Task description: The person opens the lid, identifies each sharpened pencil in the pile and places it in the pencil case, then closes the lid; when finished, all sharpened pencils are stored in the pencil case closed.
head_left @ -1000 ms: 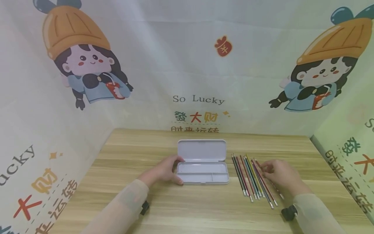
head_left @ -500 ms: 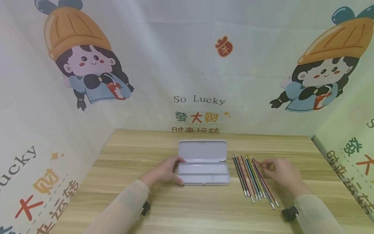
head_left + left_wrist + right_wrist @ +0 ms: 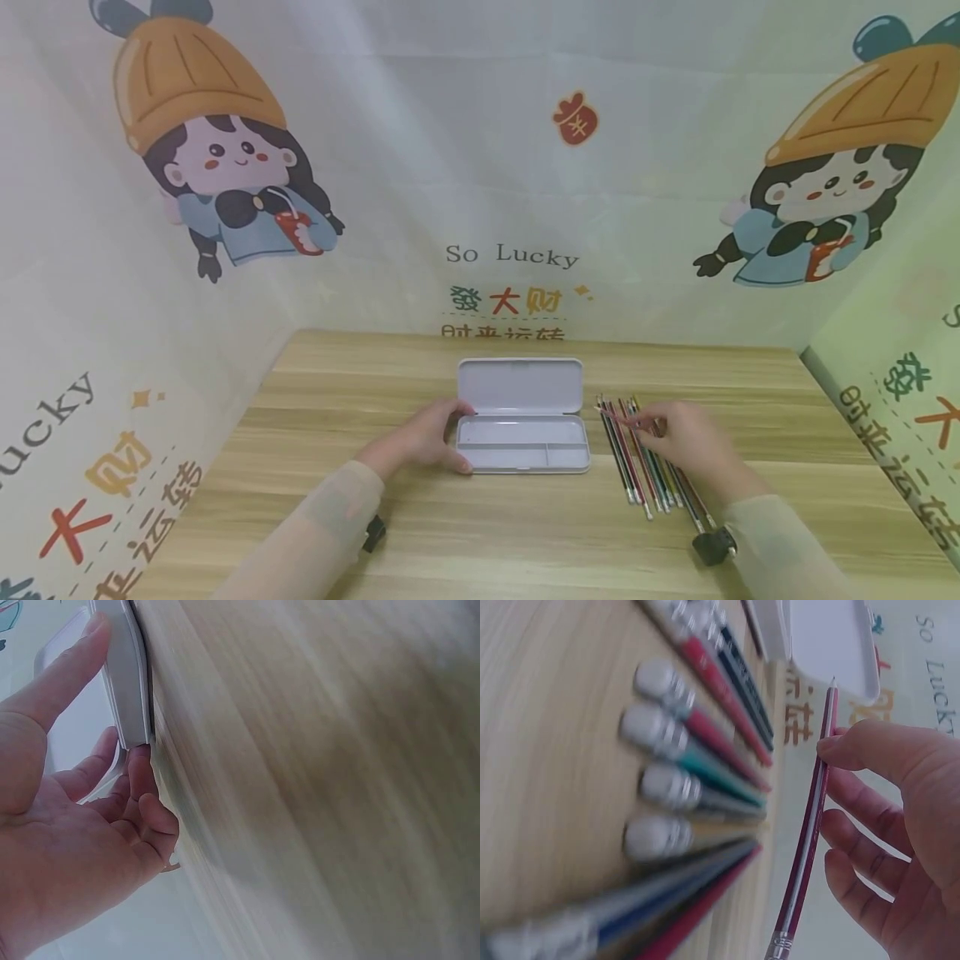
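Note:
A white pencil case (image 3: 502, 457) lies with its lid (image 3: 519, 386) up and its divided tray bare. My left hand (image 3: 431, 437) grips the case's left end; in the left wrist view the thumb (image 3: 71, 667) lies along its front side and fingers reach round the end. My right hand (image 3: 693, 442) pinches a dark red pencil with a pale stripe (image 3: 810, 825) between thumb and fingers. Its sharpened tip points towards the case, over several loose pencils (image 3: 619, 458). These lie side by side just right of the case, their white eraser ends (image 3: 656, 724) towards me.
The wooden tabletop (image 3: 517, 533) runs back to a printed cloth (image 3: 375, 208) hung behind and on both sides. A small black device (image 3: 714, 546) sits at the right wrist, another (image 3: 373, 533) at the left.
My right hand has picked the rightmost red pencil up off the table and carried it left over the other pencils, towards the case. The left hand stays in place on the case.

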{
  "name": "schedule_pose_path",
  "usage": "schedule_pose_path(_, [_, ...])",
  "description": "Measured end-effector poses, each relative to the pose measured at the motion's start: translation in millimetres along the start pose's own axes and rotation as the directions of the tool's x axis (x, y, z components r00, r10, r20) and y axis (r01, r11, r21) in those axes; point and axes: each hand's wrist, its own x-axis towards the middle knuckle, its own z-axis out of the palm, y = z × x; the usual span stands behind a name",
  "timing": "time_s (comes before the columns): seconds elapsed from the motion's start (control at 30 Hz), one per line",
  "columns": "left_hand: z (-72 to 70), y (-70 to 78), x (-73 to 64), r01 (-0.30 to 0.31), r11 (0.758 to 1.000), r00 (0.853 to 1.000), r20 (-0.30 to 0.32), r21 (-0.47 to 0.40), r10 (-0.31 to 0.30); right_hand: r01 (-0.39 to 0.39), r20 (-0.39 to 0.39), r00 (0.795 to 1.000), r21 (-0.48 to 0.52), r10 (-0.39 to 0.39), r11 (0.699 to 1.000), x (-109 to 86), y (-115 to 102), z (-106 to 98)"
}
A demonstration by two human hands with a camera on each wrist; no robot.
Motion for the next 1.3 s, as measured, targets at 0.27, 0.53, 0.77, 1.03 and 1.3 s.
schedule_pose_path(0.27, [-0.5,-0.1,-1.7,-0.001,1.000,1.000,0.009,-0.011,0.001,0.061,0.029,0.998,0.013,-0.061,0.998,14.4,-23,10])
schedule_pose_path(0.53, [-1.9,0.6,-2.0,-0.007,1.000,1.000,0.014,-0.010,0.007,0.144,0.030,0.989,0.058,-0.146,0.988,29.4,-43,22])
schedule_pose_path(0.77, [-1.5,-0.6,-1.3,0.001,1.000,1.000,0.008,-0.016,-0.001,0.164,0.056,0.984,0.090,-0.170,0.982,41.3,-57,31])
schedule_pose_path(1.03, [-1.2,-0.6,-0.7,0.009,1.000,1.000,0.008,-0.023,-0.009,0.249,0.039,0.966,0.106,-0.254,0.963,54.3,-70,39])
schedule_pose_path(1.3, [-1.1,-0.1,-0.6,0.020,0.999,1.000,0.010,-0.028,-0.020,0.234,0.119,0.961,0.125,-0.249,0.964,65.5,-84,48])
